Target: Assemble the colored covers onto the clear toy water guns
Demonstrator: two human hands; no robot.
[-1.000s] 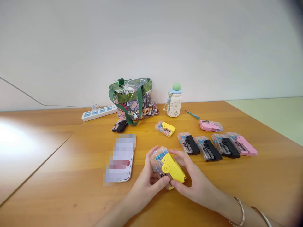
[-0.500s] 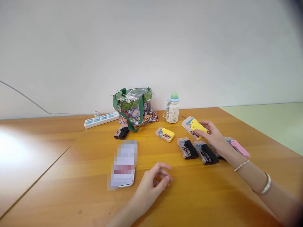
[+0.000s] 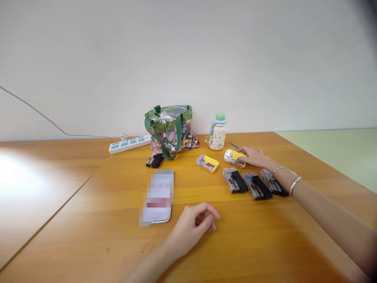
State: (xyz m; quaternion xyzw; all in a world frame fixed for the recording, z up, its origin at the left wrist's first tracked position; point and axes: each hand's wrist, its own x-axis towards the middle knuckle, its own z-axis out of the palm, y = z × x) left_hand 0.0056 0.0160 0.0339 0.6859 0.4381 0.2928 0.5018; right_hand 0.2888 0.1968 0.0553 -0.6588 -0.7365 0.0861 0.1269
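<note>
My right hand (image 3: 255, 157) reaches to the back right of the table, its fingers closed on a small clear-and-yellow plastic case (image 3: 232, 157) that seems to rest on the tabletop. A matching yellow case (image 3: 207, 163) lies to its left. Nearer me is a row of clear-and-black cases: a left one (image 3: 235, 180), a middle one (image 3: 256, 185) and a right one (image 3: 272, 182), the last close beside my right wrist. My left hand (image 3: 194, 228) rests over the front of the table, fingers loosely curled and apart, with nothing in it. Left of it lies a phone (image 3: 161, 188), its screen blurred out.
Against the wall stand a clear printed bag (image 3: 172, 135) with green straps and a white bottle (image 3: 218, 135). A white power strip (image 3: 129, 144) lies left of the bag, with a black case (image 3: 154, 160) in front. A thin blue stick (image 3: 234, 145) lies behind my right hand.
My right hand has lowered the yellow case and moved slightly back and left with it. The pink case is now almost hidden behind my wrist. The whole view has shifted slightly.
</note>
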